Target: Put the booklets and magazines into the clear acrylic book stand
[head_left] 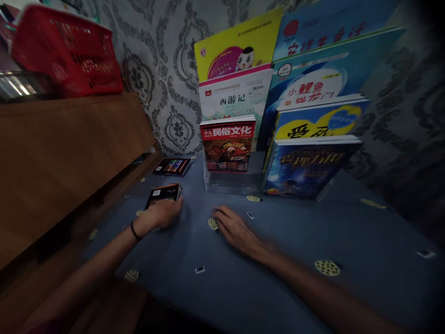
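Note:
My left hand point(164, 213), with a black band on the wrist, is closed on the near edge of a small dark book point(162, 192). A white barcode label shows on the book's upturned cover, and my fingers hide its lower part. Behind it, a second dark book point(173, 167) lies flat, with a colourful picture on its cover. My right hand point(234, 228) rests on the blue tablecloth point(222, 278), fingers stretched out and nothing held. It is nearest to the clear display stand point(232, 183), where a red-topped book point(227, 147) leans.
Several picture books stand in tiers against the patterned wall point(177, 125), with a blue book point(306, 167) at the front right. Left of the table is a wooden cabinet point(69, 162) bearing a red basket point(73, 55) and a metal bowl point(24, 86).

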A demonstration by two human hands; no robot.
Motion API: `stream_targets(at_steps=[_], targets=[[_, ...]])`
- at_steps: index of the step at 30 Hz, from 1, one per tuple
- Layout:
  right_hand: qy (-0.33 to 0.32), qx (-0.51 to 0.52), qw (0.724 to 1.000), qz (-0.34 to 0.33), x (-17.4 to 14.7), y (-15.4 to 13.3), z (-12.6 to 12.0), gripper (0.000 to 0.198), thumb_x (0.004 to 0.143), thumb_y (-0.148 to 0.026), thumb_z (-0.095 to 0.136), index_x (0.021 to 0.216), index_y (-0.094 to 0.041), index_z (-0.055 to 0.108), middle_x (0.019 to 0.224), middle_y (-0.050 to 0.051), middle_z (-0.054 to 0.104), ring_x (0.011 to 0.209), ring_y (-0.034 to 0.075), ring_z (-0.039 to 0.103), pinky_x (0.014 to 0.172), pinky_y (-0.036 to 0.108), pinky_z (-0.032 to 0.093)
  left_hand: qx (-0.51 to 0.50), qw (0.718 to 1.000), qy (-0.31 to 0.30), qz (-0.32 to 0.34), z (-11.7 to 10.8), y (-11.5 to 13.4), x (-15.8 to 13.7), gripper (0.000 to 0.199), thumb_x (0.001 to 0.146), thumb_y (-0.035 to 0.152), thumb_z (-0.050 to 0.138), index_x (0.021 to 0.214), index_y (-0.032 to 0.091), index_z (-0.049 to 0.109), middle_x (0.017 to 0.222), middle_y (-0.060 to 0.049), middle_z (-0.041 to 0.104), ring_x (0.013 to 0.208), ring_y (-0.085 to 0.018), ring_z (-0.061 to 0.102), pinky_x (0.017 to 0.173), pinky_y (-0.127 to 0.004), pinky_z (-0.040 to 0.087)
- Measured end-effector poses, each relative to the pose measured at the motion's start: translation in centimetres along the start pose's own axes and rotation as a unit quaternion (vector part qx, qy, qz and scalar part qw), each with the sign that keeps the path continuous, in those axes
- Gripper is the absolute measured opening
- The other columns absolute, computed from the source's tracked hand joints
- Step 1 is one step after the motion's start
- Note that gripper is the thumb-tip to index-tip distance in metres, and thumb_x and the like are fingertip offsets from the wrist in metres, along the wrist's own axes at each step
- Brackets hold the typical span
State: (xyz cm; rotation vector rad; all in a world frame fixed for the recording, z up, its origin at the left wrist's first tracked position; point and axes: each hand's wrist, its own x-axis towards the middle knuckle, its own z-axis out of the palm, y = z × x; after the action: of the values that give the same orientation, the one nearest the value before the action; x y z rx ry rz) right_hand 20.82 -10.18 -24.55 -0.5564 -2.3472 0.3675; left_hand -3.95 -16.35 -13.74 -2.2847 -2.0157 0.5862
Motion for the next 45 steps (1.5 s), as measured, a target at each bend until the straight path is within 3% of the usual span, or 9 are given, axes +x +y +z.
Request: stream_targets(at_steps=[3,6,11,18,24,28,31,36,45], targets=[[-0.003,0.004,1.0,0.004,0.0,0.0,0.1,0.029,0.096,-0.01,0.044,0.112,-0.02,0.066,0.118,0.013,0.066,0.108,0.025,0.066,0.094,0.044,0.059,-0.105,0.99,0.018,0.093,-1.8,3.1,-1.8,0.057,0.097,0.021,0.05,0.153,0.016,0.04,0.1,-0.01,0.077,0.094,-0.025,0.074,0.081,-0.033,0.057],[-0.005,0.009,1.0,0.007,0.0,0.0,0.1,0.032,0.096,-0.009,0.043,0.116,-0.021,0.065,0.115,0.011,0.066,0.107,0.023,0.066,0.094,0.042,0.059,-0.273,0.946,0.016,0.175,-2.5,4.5,-2.0,0.053,0.102,0.025,0.043,0.154,0.02,0.039,0.091,-0.003,0.078,0.084,-0.02,0.074,0.082,-0.031,0.056],[-0.017,0.002,1.0,0.016,-0.1,-0.3,0.0,0.03,0.096,-0.008,0.044,0.113,-0.019,0.066,0.12,0.013,0.066,0.109,0.024,0.066,0.096,0.043,0.058,-0.346,0.923,0.023,0.17,0.8,2.9,-1.9,0.047,0.103,0.031,0.046,0.148,0.02,0.049,0.138,-0.008,0.068,0.125,-0.022,0.065,0.107,-0.037,0.05],[-0.021,0.038,0.999,0.028,-0.1,-0.8,-0.4,0.029,0.097,-0.01,0.044,0.111,-0.018,0.068,0.118,0.012,0.068,0.108,0.024,0.067,0.097,0.044,0.057,-0.254,0.958,0.061,0.115,6.3,2.4,-3.7,0.056,0.107,0.043,0.04,0.161,0.03,0.029,0.171,-0.005,0.023,0.159,-0.024,0.017,0.129,-0.057,0.013],[-0.025,0.108,0.991,0.076,0.3,-0.5,-1.4,0.025,0.097,-0.017,0.048,0.111,-0.02,0.069,0.108,0.009,0.073,0.101,0.024,0.07,0.091,0.044,0.058,-0.234,0.964,0.09,0.089,7.4,3.2,-3.2,0.056,0.108,0.04,0.038,0.161,0.026,0.027,0.169,-0.006,0.026,0.159,-0.024,0.018,0.129,-0.053,0.019],[-0.054,0.037,0.994,0.09,0.3,-3.0,-1.9,0.025,0.097,-0.018,0.049,0.112,-0.021,0.069,0.109,0.01,0.073,0.102,0.026,0.069,0.092,0.048,0.057,-0.234,0.964,0.11,0.068,7.7,3.6,-3.1,0.056,0.108,0.039,0.038,0.161,0.027,0.028,0.168,-0.006,0.029,0.158,-0.025,0.019,0.128,-0.053,0.022],[-0.078,-0.038,0.996,0.004,-0.5,-7.5,-1.7,0.026,0.098,-0.019,0.049,0.115,-0.018,0.069,0.125,0.016,0.069,0.116,0.031,0.064,0.1,0.056,0.052,-0.237,0.962,0.12,0.061,8.1,3.8,-3.1,0.054,0.108,0.039,0.037,0.161,0.027,0.03,0.168,-0.005,0.031,0.158,-0.025,0.02,0.128,-0.054,0.022],[-0.193,0.029,0.969,-0.15,-3.2,-13.8,-0.4,0.031,0.093,-0.035,0.067,0.118,-0.016,0.068,0.14,0.019,0.063,0.134,0.032,0.055,0.117,0.054,0.041,-0.233,0.961,0.139,0.059,8.2,3.8,-3.2,0.053,0.108,0.038,0.038,0.159,0.026,0.033,0.167,-0.005,0.034,0.158,-0.024,0.022,0.129,-0.052,0.022],[-0.231,0.08,0.964,-0.104,-3.4,-10.8,-1.5,0.042,0.093,-0.025,0.061,0.135,-0.022,0.064,0.151,0.014,0.057,0.146,0.027,0.047,0.124,0.052,0.033,-0.214,0.961,0.175,-0.009,8.7,4.0,-2.2,0.051,0.106,0.038,0.041,0.155,0.026,0.041,0.163,-0.008,0.042,0.155,-0.027,0.032,0.123,-0.054,0.034]])
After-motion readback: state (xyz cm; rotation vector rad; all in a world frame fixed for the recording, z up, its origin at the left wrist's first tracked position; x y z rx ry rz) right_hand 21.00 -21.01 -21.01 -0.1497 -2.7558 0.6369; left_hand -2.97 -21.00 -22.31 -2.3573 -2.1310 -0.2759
